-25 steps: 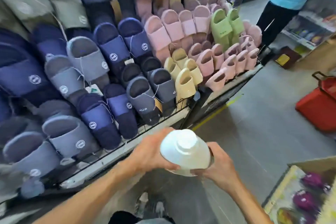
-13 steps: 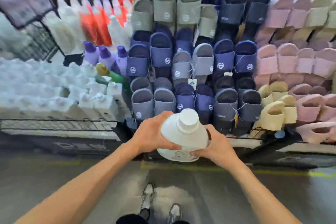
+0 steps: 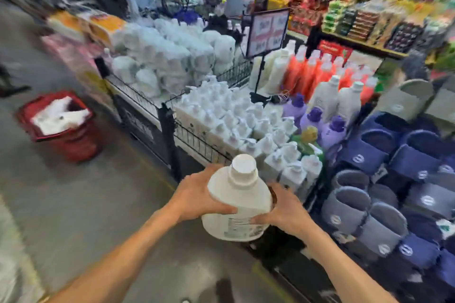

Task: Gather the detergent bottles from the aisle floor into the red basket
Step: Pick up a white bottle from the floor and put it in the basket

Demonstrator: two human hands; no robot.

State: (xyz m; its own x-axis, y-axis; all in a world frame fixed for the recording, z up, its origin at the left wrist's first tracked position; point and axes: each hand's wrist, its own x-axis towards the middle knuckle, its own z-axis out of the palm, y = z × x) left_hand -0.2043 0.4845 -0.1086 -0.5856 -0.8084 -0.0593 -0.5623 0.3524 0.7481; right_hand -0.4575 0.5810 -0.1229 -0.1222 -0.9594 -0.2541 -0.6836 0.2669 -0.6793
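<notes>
Two hands share one load. My left hand is curled round the shoulder of the white detergent bottle, with the thumb lying across its near face. My right hand clamps the opposite flank with the thumb on the printed label; its other fingers are hidden behind the body.

The bottle is upright in the air, its broad screw cap pointing up at me. It is well apart from the red basket, which stands on the aisle floor; the bottle is to the basket's right and nearer to me. White containers already lie in the basket, heaped to about its rim, but blur keeps me from counting them. Right of the basket runs a wire rack packed with white bottles, and further right again are rows of blue and grey slippers.

I judge this jug to be heavy for its bulk, probably full, so its liquid may shift if I swing it. The walls look stiff and smooth, so they should not dent but could slide through my palms. A dark gap beside my right hand may be a handle, though I cannot tell. Squeezing both flanks low with one palm ready under the base seems safest, and the cap is no place to lift from.
</notes>
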